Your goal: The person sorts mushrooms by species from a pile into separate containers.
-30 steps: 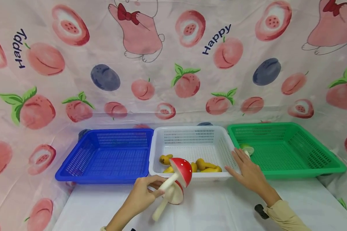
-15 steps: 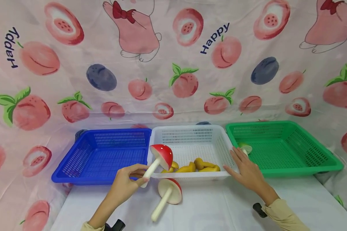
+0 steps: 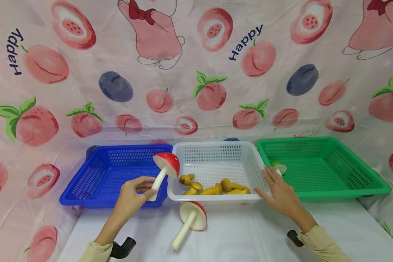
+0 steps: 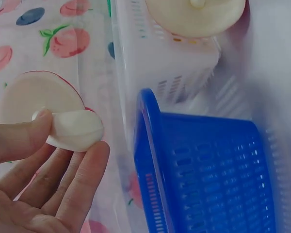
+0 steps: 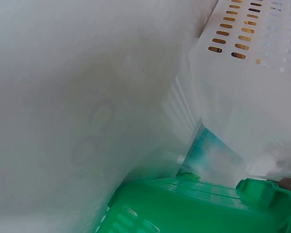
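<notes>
My left hand (image 3: 132, 194) pinches a toy mushroom (image 3: 166, 165) with a red, white-dotted cap by its white stem, above the blue basket's (image 3: 112, 202) right front corner. The left wrist view shows the thumb and fingers on the stem (image 4: 80, 127), cap turned away. A second red-capped mushroom (image 3: 191, 220) lies on the table in front of the white basket (image 3: 216, 198). My right hand (image 3: 280, 191) rests with extended fingers on the rims where the white and green baskets meet. A green-capped mushroom (image 3: 278, 167) lies in the green basket (image 3: 340, 196), partly hidden by those fingers.
Several yellow-brown mushrooms (image 3: 213, 189) lie along the white basket's front. All three baskets stand side by side on a white-covered table (image 3: 242, 233), against a fruit-printed cloth (image 3: 183, 91). A black wrist device (image 3: 122, 248) sits at the left sleeve.
My left hand has carried the held red mushroom left and away from the one on the table, from before the white basket to over the blue one. My right hand has stayed in place.
</notes>
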Demonstrator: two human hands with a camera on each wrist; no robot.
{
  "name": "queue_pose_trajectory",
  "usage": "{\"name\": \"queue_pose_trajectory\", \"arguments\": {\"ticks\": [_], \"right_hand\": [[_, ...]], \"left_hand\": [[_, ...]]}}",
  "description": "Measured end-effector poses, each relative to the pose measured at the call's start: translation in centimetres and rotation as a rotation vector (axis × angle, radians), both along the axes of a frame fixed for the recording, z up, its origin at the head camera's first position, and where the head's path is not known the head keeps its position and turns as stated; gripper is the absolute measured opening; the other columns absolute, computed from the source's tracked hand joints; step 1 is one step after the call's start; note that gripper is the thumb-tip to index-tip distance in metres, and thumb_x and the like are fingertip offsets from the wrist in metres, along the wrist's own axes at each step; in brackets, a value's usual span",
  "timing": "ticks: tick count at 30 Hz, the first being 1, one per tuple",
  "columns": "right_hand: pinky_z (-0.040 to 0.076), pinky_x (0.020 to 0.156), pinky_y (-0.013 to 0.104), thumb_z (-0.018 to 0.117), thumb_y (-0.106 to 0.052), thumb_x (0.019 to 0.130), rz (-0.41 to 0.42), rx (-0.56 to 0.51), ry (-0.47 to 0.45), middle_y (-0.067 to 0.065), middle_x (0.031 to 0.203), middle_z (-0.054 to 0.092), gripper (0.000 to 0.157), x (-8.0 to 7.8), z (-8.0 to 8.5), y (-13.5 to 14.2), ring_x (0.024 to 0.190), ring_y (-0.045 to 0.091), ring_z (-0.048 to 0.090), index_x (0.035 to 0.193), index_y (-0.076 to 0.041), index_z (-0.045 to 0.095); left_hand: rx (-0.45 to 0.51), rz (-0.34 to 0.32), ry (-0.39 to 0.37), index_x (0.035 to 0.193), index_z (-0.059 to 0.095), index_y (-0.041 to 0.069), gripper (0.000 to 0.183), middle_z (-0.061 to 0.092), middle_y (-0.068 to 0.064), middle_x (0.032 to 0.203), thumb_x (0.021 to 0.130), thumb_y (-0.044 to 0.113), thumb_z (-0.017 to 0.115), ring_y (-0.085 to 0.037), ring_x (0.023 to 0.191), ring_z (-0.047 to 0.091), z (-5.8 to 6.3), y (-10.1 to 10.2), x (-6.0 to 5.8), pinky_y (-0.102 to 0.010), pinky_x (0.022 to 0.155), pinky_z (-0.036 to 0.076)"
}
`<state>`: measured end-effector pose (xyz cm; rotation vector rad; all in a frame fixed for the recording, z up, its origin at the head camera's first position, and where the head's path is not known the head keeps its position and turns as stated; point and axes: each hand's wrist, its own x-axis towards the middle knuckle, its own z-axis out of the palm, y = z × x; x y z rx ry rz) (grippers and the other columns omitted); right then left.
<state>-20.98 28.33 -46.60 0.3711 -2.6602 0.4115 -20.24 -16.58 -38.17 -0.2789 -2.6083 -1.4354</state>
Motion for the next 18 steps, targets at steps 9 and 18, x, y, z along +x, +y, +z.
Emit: {"name": "queue_pose_trajectory", "arguments": {"ticks": [9,18], "right_hand": [[0.041,0.089,0.063,0.061,-0.047,0.088,0.002,0.009,-0.002,0.023,0.146,0.035,0.074,0.0,-0.1,0.1,0.134,0.041,0.031,0.139,0.004,0.043],[0.04,0.09,0.063,0.06,-0.048,0.088,0.011,-0.007,-0.013,0.024,0.147,0.033,0.076,-0.2,-0.2,0.2,0.135,0.041,0.029,0.14,0.004,0.041]], "left_hand": [[0.065,0.029,-0.048,0.114,0.065,-0.001,0.032,0.069,-0.017,0.097,0.083,0.004,0.071,-0.028,0.086,0.068,-0.7,-1.4,-1.6,-0.031,0.062,0.057],[0.054,0.087,-0.083,0.116,0.064,-0.003,0.035,0.069,-0.02,0.098,0.083,0.005,0.071,-0.025,0.081,0.069,-1.4,-2.5,-3.5,-0.031,0.061,0.056]]}}
